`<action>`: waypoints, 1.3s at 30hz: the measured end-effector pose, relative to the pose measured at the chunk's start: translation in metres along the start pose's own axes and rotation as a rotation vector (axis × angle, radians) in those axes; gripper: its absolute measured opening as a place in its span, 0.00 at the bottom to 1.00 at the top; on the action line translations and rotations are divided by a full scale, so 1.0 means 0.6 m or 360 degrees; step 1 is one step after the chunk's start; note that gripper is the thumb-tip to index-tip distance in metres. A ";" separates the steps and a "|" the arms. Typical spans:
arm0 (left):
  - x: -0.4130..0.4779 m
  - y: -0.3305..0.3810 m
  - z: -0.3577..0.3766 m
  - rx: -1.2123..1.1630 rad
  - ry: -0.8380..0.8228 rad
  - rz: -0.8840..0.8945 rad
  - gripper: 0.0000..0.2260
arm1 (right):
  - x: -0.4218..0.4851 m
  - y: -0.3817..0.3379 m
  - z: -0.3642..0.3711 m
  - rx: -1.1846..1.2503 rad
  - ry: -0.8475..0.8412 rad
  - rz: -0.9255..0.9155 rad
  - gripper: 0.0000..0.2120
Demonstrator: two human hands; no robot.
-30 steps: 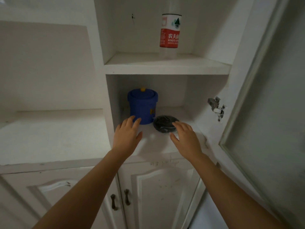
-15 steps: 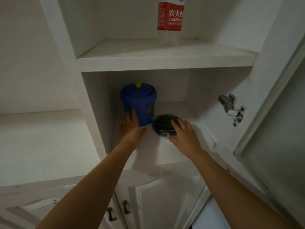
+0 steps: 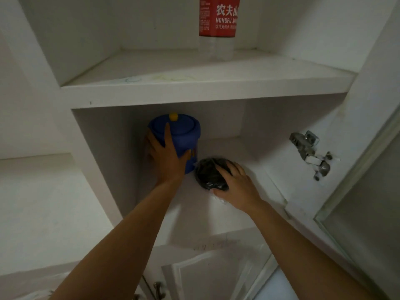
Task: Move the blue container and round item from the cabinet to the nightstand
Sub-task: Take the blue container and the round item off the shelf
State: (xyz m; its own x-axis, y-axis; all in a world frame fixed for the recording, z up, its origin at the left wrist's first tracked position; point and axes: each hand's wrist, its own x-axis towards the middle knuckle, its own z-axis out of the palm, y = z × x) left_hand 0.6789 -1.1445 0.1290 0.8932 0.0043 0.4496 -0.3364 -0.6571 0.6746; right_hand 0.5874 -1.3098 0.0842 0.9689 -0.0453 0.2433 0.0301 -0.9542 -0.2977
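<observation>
I have both hands inside the lower compartment of the white cabinet (image 3: 207, 94). My left hand (image 3: 166, 156) is wrapped around the blue container (image 3: 184, 137), fingers spread against its left side and front, the thumb reaching across toward its right. The container stands upright at the back left of the lower shelf (image 3: 216, 215), lid on, with a small yellow knob (image 3: 173, 116) on top. I cannot tell whether it is lifted clear of the shelf or resting on it.

My right hand (image 3: 236, 182) is cupped over the round item (image 3: 208, 174), a dark disc in clear wrap, just to the right of the container's base. The fingers curl over its far right edge and the thumb presses at its near edge, so it is gripped from both sides. The disc lies close to the container; whether they touch I cannot tell.

On the upper shelf a clear bottle (image 3: 218, 27) with a red label stands upright. The cabinet door (image 3: 363, 213) hangs open at the right, with a metal hinge (image 3: 311, 152) on the inner wall.
</observation>
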 end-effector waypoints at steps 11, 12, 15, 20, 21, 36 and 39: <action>0.000 0.006 -0.009 -0.0132 0.0080 0.0113 0.29 | 0.012 -0.004 0.003 -0.0046 -0.0104 -0.0003 0.26; -0.003 0.007 -0.011 -0.0150 0.0074 0.0116 0.29 | 0.010 -0.005 0.004 -0.0040 -0.0098 -0.0005 0.25; -0.014 0.011 -0.020 -0.0209 0.0058 0.0098 0.29 | 0.001 -0.007 0.003 -0.0052 -0.0101 -0.0017 0.24; -0.039 0.016 -0.036 -0.0225 0.0043 0.0056 0.29 | -0.026 -0.012 -0.003 -0.0037 -0.0102 0.0013 0.24; -0.045 0.017 -0.040 -0.0223 0.0039 0.0061 0.29 | -0.033 -0.014 -0.005 -0.0043 -0.0107 0.0022 0.24; -0.176 0.041 -0.098 0.0030 0.0113 0.0121 0.30 | -0.156 -0.035 -0.028 -0.0086 -0.0138 0.0059 0.25; -0.199 0.043 -0.109 0.0022 0.0133 0.0143 0.29 | -0.176 -0.039 -0.032 -0.0090 -0.0138 0.0058 0.25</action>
State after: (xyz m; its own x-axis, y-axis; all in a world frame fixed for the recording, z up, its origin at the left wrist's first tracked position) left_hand 0.5442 -1.1124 0.1311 0.8315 0.0071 0.5555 -0.4095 -0.6679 0.6214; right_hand 0.4794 -1.2881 0.0831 0.9868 -0.0571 0.1516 -0.0173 -0.9676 -0.2518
